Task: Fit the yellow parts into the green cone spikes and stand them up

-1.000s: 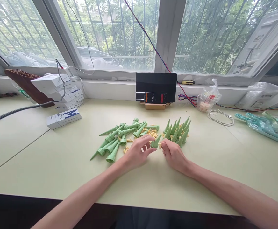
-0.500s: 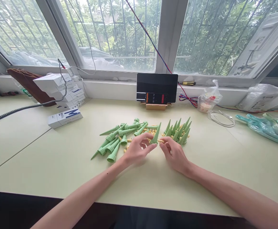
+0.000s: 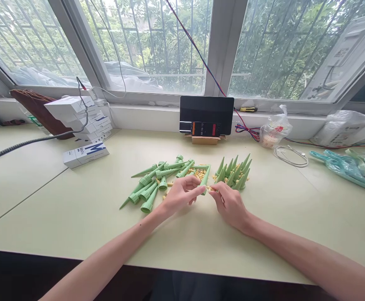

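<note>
My left grip (image 3: 197, 189) is closed on a green cone (image 3: 205, 179), its tip up, leaning slightly. My right grip (image 3: 211, 190) pinches a small yellow piece (image 3: 209, 188) just beside that cone's lower end. Relative to the held cone: loose green cones (image 3: 147, 188) lie jumbled to its left on the desk (image 3: 169, 246); small yellow parts (image 3: 202, 173) lie scattered behind it; upright green cones (image 3: 232, 173) stand grouped to its right; phone (image 3: 205, 129) farther behind, before a black screen (image 3: 205, 110).
</note>
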Available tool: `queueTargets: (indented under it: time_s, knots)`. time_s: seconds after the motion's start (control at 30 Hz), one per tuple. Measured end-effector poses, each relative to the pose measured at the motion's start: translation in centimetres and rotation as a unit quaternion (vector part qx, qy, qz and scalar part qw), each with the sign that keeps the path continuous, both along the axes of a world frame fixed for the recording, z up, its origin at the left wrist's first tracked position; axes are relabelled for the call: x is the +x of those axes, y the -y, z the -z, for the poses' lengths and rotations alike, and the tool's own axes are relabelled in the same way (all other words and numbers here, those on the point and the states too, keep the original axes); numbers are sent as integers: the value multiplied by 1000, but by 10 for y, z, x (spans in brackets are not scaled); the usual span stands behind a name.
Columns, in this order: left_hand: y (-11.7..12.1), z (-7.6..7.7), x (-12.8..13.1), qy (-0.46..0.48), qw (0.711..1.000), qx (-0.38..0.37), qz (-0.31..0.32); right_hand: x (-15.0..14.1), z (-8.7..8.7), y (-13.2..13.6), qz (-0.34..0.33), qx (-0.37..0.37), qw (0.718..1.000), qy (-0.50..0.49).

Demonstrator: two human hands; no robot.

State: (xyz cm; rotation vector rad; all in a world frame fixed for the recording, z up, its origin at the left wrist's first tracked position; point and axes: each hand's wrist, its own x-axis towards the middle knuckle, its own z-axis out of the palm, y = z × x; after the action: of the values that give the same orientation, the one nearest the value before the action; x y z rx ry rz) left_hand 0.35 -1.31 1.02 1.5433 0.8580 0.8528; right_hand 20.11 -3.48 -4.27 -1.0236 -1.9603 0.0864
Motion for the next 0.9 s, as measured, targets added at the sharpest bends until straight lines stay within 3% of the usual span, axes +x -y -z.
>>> queueTargets:
  time_s: [0.33, 0.53, 0.9]
  knots:
    - [2, 3, 0, -32, 999, 12, 12, 0, -2, 2, -8, -20, 1000, -10]
    - [1, 5, -1, -72, 993, 93, 25, 1, -2, 1, -11, -53, 998, -32]
    - [-1, 18, 0, -97, 980, 175, 2, -1, -2, 2, -5, -62, 997, -40]
